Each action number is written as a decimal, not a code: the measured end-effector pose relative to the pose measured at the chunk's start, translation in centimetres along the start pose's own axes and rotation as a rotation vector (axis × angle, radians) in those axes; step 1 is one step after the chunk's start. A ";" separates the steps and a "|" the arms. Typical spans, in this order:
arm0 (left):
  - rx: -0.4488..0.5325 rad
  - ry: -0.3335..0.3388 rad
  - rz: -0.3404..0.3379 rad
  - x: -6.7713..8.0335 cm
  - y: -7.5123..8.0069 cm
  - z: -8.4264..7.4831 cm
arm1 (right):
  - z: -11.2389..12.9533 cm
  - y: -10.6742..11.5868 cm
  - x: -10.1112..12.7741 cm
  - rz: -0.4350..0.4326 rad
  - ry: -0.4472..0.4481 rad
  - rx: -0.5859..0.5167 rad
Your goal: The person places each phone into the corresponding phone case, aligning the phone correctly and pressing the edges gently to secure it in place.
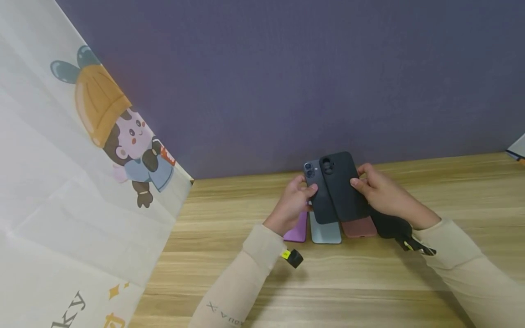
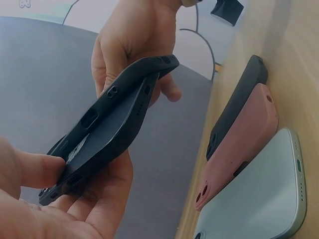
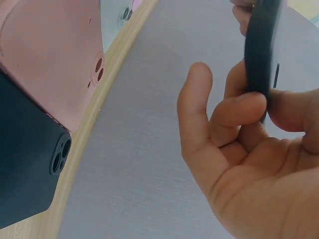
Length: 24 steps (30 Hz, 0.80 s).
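My left hand [image 1: 293, 202] grips a dark phone [image 1: 321, 207], its thumb on the back and its camera end upward. With thumb and fingers my right hand [image 1: 379, 191] pinches the right edge of a black phone case [image 1: 346, 191] that has camera openings. The case overlaps the phone's back, offset to the right. In the left wrist view, the case [image 2: 94, 107] and phone [image 2: 112, 142] lie at a slight angle, with a gap between them at one side. One finger of my right hand [image 3: 239, 164] points away from the dark edge it holds in the right wrist view.
On the wooden table [image 1: 352, 282] below my hands lie a purple phone or case [image 1: 298, 231], a pale blue phone [image 1: 326, 231], a pink phone case [image 1: 360, 227] and a black case [image 1: 385, 224]. A grey-purple wall [image 1: 287, 91] rises behind; a printed white sheet [image 1: 61, 182] hangs left.
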<state>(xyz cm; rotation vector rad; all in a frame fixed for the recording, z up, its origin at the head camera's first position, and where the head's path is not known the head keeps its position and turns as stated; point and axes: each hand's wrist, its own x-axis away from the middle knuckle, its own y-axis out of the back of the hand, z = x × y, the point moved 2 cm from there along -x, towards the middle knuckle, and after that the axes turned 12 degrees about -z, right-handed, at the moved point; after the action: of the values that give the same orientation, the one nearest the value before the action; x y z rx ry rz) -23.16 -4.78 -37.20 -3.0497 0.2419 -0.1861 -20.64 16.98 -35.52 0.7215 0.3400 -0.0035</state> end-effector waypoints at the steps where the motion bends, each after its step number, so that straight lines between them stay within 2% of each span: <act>1: 0.002 0.001 0.003 0.0 0.0 0.0 | 0.0 0.0 0.0 0.003 -0.001 0.003; 12: -0.001 0.006 0.028 0.1 -0.2 0.3 | 0.0 -0.3 0.1 0.025 0.005 -0.006; 24: 0.006 0.007 0.013 0.5 -0.4 0.2 | 0.3 -0.5 0.2 0.048 -0.020 -0.015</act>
<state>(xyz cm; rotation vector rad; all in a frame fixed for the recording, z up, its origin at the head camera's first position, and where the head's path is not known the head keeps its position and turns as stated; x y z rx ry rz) -22.63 -4.43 -37.27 -3.0415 0.2608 -0.1958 -20.45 16.44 -35.68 0.7143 0.3029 0.0375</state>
